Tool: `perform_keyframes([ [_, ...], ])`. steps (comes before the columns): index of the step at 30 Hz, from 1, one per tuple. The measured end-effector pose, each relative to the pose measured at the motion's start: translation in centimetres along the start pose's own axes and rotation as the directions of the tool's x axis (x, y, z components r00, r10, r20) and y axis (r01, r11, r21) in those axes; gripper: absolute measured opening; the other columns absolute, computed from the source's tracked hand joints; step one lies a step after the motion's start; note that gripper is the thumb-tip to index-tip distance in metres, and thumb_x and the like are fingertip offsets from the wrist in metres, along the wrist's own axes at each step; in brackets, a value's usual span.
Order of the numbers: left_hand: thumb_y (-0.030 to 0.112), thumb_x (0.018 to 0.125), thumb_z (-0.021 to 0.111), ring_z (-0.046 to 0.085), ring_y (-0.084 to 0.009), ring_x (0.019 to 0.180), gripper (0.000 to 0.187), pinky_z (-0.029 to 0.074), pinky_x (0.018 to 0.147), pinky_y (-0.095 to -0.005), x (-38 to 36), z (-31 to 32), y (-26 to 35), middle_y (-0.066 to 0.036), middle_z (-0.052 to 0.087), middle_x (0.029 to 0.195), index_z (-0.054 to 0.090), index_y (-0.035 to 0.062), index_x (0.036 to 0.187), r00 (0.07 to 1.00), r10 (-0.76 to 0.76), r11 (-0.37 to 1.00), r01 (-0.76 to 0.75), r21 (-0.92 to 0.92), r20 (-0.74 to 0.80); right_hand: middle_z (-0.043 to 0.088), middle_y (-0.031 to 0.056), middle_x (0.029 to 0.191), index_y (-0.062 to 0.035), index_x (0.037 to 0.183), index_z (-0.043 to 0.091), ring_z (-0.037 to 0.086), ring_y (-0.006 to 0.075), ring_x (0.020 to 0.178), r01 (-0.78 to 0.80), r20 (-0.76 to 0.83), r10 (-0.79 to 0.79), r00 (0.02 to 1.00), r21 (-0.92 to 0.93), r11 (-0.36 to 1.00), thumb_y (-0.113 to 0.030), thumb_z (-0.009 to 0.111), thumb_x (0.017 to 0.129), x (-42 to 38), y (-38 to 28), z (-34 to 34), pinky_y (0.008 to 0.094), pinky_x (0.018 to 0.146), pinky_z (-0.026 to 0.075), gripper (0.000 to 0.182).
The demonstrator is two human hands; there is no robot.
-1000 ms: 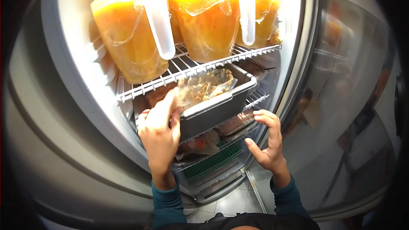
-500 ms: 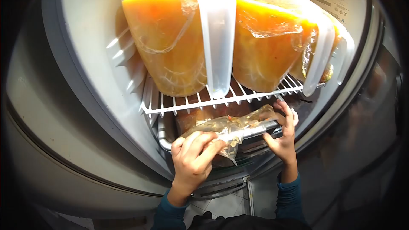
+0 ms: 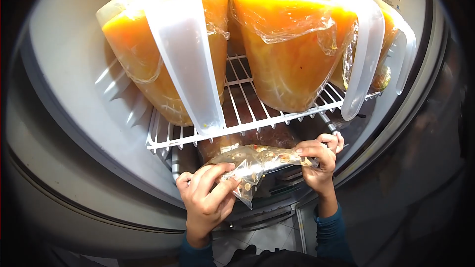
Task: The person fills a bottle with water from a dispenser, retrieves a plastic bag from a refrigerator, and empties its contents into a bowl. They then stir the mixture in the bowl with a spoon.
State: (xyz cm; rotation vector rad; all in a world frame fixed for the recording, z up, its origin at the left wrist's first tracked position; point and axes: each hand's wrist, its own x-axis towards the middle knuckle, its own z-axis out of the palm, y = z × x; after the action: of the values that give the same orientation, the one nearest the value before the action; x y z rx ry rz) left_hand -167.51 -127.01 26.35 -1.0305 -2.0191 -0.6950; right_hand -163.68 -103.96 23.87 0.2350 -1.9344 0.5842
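Crumpled clear plastic bag (image 3: 264, 159) | left grip (image 3: 208, 199) nearly closed on 8-o'clock end; right grip (image 3: 320, 163) likewise, 3-o'clock | best: even tension, clear of white wire shelf (image 3: 262, 124) at 12-o'clock

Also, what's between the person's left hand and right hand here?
In the head view, a clear plastic bag with bits of food in it spans the stretch between the left hand and right hand.

place: food storage, open refrigerator (image 3: 64, 69) | signs: wire shelf (image 3: 257, 124) | film-covered, orange-filled jugs (image 3: 292, 44) | bagged food (image 3: 257, 168) | tiled floor (image 3: 277, 235)
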Motion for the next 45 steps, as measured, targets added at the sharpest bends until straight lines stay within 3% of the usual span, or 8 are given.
perform_keyframes([
  [4,0.013,0.061,0.065,0.055,-0.0126,0.079,0.013,0.025,0.071,-0.0282,-0.4,0.7,-0.4,0.003,0.061,0.091,0.061,0.0177,0.072,0.994,0.071,0.997,-0.068,0.044,-0.080,0.063,-0.0088,0.079,-0.0207,0.078,0.059,0.044,0.0147,0.078,0.067,0.017,-0.067,0.998,-0.007,0.998,-0.002,0.063,0.057,0.0,0.2,-0.3,0.0386,0.091,0.013,0.028],
  [10,0.015,0.068,0.059,0.055,-0.0145,0.077,0.009,0.025,0.077,-0.0277,-0.9,1.2,-0.8,0.001,0.064,0.089,0.060,0.0188,0.076,0.989,0.093,0.995,-0.089,0.037,-0.113,0.058,0.0153,0.102,0.0049,0.099,0.056,0.049,0.0268,0.099,-0.305,0.633,0.056,0.772,0.292,0.907,-0.014,0.046,0.076,6.3,0.8,-5.8,0.0357,0.089,0.032,0.031],
  [12,0.019,0.071,0.058,0.054,-0.0125,0.078,0.003,0.025,0.078,-0.0259,-0.8,1.2,-0.8,0.004,0.064,0.088,0.060,0.0195,0.074,0.990,0.076,0.997,-0.071,0.041,-0.123,0.055,0.0183,0.104,0.0058,0.102,0.053,0.047,0.0309,0.104,-0.486,0.797,0.121,0.591,0.233,0.843,-0.021,0.040,0.084,8.1,2.5,-4.6,0.0350,0.091,0.033,0.035],
  [14,0.020,0.072,0.058,0.054,-0.0117,0.078,0.002,0.025,0.078,-0.0256,-0.9,1.3,-0.9,0.005,0.064,0.088,0.059,0.0200,0.073,0.989,0.072,0.997,-0.069,0.033,-0.127,0.054,0.0168,0.106,0.0014,0.106,0.052,0.048,0.0286,0.103,-0.282,0.865,0.366,0.344,-0.277,0.918,-0.028,0.041,0.087,10.4,1.4,-2.1,0.0334,0.091,0.034,0.037],
  [17,0.022,0.073,0.057,0.053,-0.0089,0.078,0.005,0.024,0.078,-0.0246,-1.0,1.7,-1.2,0.007,0.064,0.088,0.059,0.0221,0.069,0.985,0.069,0.997,-0.063,0.041,-0.160,0.054,0.0138,0.105,-0.0021,0.110,0.049,0.049,0.0256,0.102,-0.114,0.905,0.423,-0.043,-0.425,0.898,-0.030,0.044,0.087,11.1,4.0,2.4,0.0337,0.091,0.035,0.036],
  [19,0.024,0.073,0.057,0.052,-0.0072,0.078,0.005,0.023,0.079,-0.0235,-1.1,1.9,-1.3,0.008,0.064,0.088,0.058,0.0235,0.068,0.982,0.074,0.996,-0.066,0.051,-0.173,0.054,0.0135,0.105,-0.0022,0.109,0.049,0.049,0.0252,0.101,-0.102,0.895,0.433,-0.110,-0.444,0.890,-0.029,0.045,0.087,10.9,3.8,2.8,0.0337,0.090,0.036,0.035],
  [30,0.021,0.073,0.057,0.052,-0.0068,0.079,0.007,0.023,0.078,-0.0226,-1.1,1.8,-1.3,0.008,0.064,0.088,0.060,0.0229,0.067,0.975,0.074,0.997,-0.075,0.001,-0.210,0.055,0.0118,0.102,-0.0028,0.107,0.050,0.052,0.0233,0.096,-0.264,0.895,0.438,-0.079,-0.443,0.857,-0.023,0.048,0.085,9.7,3.8,3.4,0.0337,0.084,0.042,0.030],
  [45,0.010,0.062,0.061,0.055,-0.0133,0.079,0.013,0.027,0.074,-0.0264,-0.9,1.3,-0.8,0.002,0.062,0.092,0.062,0.0141,0.074,0.982,0.065,0.995,-0.078,-0.067,-0.177,0.055,0.0095,0.099,-0.0036,0.103,0.052,0.055,0.0206,0.089,-0.899,0.739,0.527,0.420,0.257,0.356,-0.016,0.052,0.084,9.4,6.9,0.7,0.0337,0.077,0.050,0.023],
])
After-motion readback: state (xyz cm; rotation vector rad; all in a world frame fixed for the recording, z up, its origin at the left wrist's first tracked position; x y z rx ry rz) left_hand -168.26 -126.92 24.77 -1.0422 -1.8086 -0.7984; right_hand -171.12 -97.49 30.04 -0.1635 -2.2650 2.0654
